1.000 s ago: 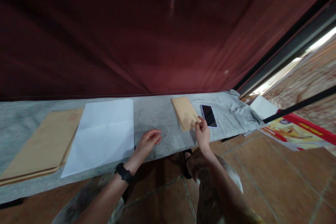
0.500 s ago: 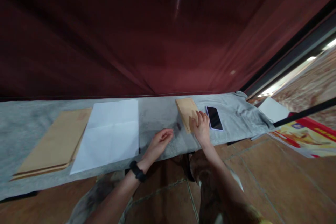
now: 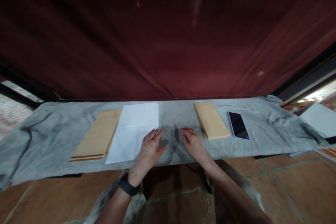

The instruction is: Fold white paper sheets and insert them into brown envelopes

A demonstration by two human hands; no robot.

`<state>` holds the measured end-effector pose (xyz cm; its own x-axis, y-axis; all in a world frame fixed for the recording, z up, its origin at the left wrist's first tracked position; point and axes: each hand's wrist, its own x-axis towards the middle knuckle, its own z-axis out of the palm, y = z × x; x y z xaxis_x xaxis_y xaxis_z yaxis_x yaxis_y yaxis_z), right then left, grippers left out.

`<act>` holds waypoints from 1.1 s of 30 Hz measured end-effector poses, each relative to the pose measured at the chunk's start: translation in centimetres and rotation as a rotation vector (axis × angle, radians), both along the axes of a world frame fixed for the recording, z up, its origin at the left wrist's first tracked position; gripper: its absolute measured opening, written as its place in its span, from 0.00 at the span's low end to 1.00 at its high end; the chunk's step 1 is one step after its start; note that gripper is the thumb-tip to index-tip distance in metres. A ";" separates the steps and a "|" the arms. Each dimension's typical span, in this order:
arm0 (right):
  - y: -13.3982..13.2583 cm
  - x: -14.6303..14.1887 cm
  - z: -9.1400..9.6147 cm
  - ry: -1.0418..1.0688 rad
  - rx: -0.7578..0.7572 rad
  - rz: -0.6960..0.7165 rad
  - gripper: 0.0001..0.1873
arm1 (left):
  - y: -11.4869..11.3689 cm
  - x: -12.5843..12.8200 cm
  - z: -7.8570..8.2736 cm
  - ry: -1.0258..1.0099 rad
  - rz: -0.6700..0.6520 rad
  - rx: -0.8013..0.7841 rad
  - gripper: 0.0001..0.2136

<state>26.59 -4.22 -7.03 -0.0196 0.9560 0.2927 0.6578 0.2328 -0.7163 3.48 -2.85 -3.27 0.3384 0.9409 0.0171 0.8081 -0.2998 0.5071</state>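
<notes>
My left hand, a dark watch on its wrist, is over the near right corner of a stack of white paper. Its fingers are apart, thumb pointing right, and nothing is in them. Left of the paper lies a stack of large brown envelopes, partly under the paper's edge. My right hand is above the grey cloth between the paper and a smaller stack of brown envelopes. It holds nothing, and its fingers are loosely bent and apart.
A phone in a pale purple case lies right of the small envelopes. Grey cloth covers the narrow table. Behind it hangs a dark red curtain. A white box-like object stands beyond the right end, above the tiled floor.
My right hand has left the small envelope stack and moved left. My left hand has moved left to the white paper, its fingers opening. The view has turned left.
</notes>
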 end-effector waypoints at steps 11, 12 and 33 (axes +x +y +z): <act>0.1 -5.0 -0.9 0.441 -0.264 0.072 0.13 | -0.4 -5.7 1.2 0.344 0.066 -0.317 0.45; 0.2 -5.4 -1.1 0.475 -0.294 0.075 0.13 | -0.4 -5.7 1.2 0.352 0.060 -0.313 0.44; -2.2 -8.9 0.0 0.938 -0.785 0.104 0.08 | -0.2 -5.2 2.3 0.403 0.021 -0.281 0.39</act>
